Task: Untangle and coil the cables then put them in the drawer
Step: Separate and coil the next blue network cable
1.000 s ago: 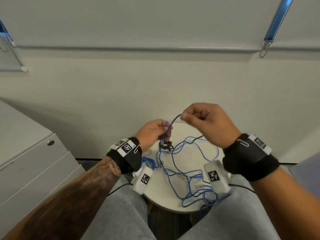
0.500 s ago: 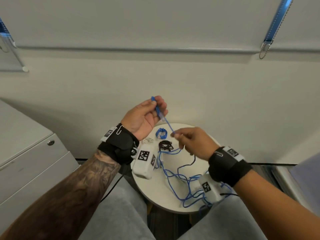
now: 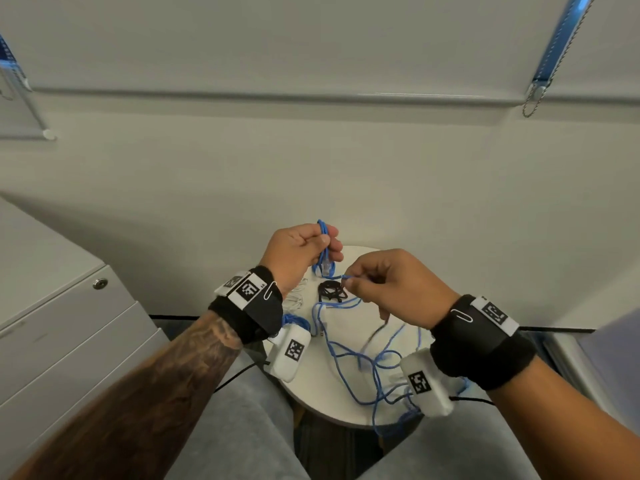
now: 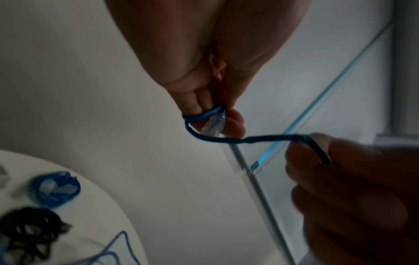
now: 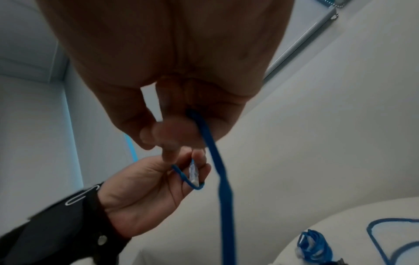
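A thin blue cable (image 3: 360, 367) lies tangled on the small round white table (image 3: 311, 393) and rises to both hands. My left hand (image 3: 327, 247) pinches the cable's end, a short loop lying over its fingertips (image 4: 199, 115) with the clear plug (image 4: 213, 126) hanging below. My right hand (image 3: 349, 281) pinches the same cable (image 5: 211, 143) a short way along, close beside the left hand. A small coiled blue cable (image 4: 55, 190) and a bundled black cable (image 3: 330, 294) rest at the table's far side.
A grey drawer cabinet (image 3: 69, 341) with a lock stands shut at the left. Thin white cables (image 3: 298, 296) lie by the black bundle. My knees in grey trousers (image 3: 242, 427) flank the table. A white wall lies behind, with a blue blind cord (image 3: 554, 46) at the upper right.
My left hand has come down and turned over, bringing the cable end into a small loop. My right hand has stayed near the table's far side, still pinching the cable, now close to the left.
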`<state>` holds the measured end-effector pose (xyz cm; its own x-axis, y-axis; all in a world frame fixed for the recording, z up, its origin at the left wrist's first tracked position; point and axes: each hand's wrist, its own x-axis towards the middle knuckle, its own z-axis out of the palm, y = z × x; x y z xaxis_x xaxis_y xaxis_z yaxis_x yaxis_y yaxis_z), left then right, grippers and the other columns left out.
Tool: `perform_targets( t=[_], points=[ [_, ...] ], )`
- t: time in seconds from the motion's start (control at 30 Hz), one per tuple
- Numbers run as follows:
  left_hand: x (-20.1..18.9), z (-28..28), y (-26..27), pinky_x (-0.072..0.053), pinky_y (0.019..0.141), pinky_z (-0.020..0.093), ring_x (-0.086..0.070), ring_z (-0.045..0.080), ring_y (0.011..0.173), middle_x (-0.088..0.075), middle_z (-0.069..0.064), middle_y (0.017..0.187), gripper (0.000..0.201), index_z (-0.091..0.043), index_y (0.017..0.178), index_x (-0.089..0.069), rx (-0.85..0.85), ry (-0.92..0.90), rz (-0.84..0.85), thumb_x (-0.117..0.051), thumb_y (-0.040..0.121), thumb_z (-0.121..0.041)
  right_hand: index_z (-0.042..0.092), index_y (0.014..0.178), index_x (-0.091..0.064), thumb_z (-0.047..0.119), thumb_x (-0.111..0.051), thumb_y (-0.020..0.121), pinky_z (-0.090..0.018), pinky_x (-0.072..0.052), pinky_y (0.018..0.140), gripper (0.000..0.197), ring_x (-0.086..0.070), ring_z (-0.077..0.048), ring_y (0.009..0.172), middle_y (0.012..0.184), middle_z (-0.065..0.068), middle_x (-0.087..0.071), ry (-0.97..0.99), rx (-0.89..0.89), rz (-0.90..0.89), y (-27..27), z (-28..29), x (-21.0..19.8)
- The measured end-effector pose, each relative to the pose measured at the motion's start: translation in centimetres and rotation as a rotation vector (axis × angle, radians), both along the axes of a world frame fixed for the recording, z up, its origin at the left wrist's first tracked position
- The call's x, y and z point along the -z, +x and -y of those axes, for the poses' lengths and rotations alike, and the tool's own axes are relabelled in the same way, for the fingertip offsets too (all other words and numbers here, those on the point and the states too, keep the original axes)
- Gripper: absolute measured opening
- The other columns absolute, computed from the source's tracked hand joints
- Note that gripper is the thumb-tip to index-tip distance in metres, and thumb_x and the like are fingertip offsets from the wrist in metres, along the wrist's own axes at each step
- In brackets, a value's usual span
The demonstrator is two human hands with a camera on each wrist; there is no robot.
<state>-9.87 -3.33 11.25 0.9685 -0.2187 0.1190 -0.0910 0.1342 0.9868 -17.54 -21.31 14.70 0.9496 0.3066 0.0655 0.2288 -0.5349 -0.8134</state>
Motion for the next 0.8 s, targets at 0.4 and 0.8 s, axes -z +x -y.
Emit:
perform_targets(
  t=[0.4,0.8],
  points=[
    [-0.8,1.2,-0.6,-0.057,0.074,0.028,-0.072,0.019,0.078,-0.072,0.016,0.09,0.019,0.002,0.106,-0.067,0.006,0.033,0.035,-0.051,0.095,0.004,0.014,0.093,-0.079,0.016,-0.067,0.094,-0.013,-0.038,0.059,0.012,-0.044,-0.001,0.056,0.06,0.012,-0.058,0.014,-0.01,0.155,0.6,0.4,-1.6],
    [-2.4,1.0,-2.5,-0.05,0.079,0.033,-0.049,0.015,0.061,-0.051,0.004,0.073,0.027,0.002,0.105,-0.061,0.485,-0.116,-0.197,-0.035,0.098,0.0,0.017,0.098,-0.076,0.02,-0.063,0.097,-0.018,-0.046,0.062,0.014,-0.053,-0.005,0.062,0.077,0.008,-0.068,0.207,0.288,0.264,3.5,2.7,0.8]
  ],
)
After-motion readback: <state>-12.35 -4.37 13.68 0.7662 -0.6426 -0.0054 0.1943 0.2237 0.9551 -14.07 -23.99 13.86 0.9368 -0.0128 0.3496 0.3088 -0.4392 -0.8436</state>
